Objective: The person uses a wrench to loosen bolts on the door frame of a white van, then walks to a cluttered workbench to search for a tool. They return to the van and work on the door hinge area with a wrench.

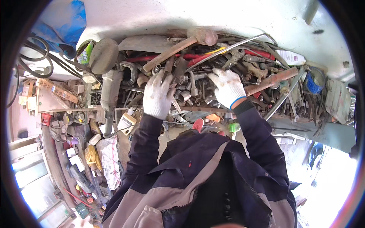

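Both my hands wear white knit gloves and reach into a long bench heap of loose metal tools. My left hand lies over the left part of the heap, fingers stretched forward and apart, tips beside a dark metal cylinder. What lies under its palm is hidden. My right hand rests over the middle, thumb and fingers spread, nothing seen in it. Between the hands are a combination wrench and several shiny sockets. A large mallet with a wooden handle lies across the heap beyond my left hand.
Right of my right hand lies another thick wooden handle. A long metal bar slants over the heap. A round grey disc and a white bottle stand at the back. Below the bench edge sits an oil jug.
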Available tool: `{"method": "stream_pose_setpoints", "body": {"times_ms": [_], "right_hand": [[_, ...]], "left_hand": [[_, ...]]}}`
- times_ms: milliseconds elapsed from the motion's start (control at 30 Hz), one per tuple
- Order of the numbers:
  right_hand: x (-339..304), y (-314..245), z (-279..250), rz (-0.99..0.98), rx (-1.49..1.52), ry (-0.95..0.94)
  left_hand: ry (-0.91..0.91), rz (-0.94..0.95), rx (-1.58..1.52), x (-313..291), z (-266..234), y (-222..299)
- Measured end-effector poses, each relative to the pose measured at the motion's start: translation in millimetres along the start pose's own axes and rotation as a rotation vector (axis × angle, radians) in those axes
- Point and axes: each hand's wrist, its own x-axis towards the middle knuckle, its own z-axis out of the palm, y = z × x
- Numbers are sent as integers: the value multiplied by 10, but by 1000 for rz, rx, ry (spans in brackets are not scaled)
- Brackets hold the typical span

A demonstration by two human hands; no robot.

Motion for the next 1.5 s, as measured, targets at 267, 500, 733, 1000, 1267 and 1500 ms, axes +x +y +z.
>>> {"method": "stream_pose_setpoints", "body": {"times_ms": [267, 500, 733, 1000, 1267, 1500], "right_hand": [[654, -710, -295, -314, 64, 192], [1210, -897, -87, -378, -40, -87], [1138, -784, 9, -427, 28, 118], [927, -396, 88, -454, 23, 317], [270, 534, -116, -4, -30, 76], [3, 307, -91, 121, 204, 232]], "left_hand": [[-195, -146, -49, -704, -90, 446], [-357, -94, 146, -605, -11, 443], [-430, -10, 234, -539, -19, 477], [-99, -99, -169, -442, 3, 596], [162, 47, -429, -462, -13, 461], [282, -202, -161, -45, -212, -205]]}}
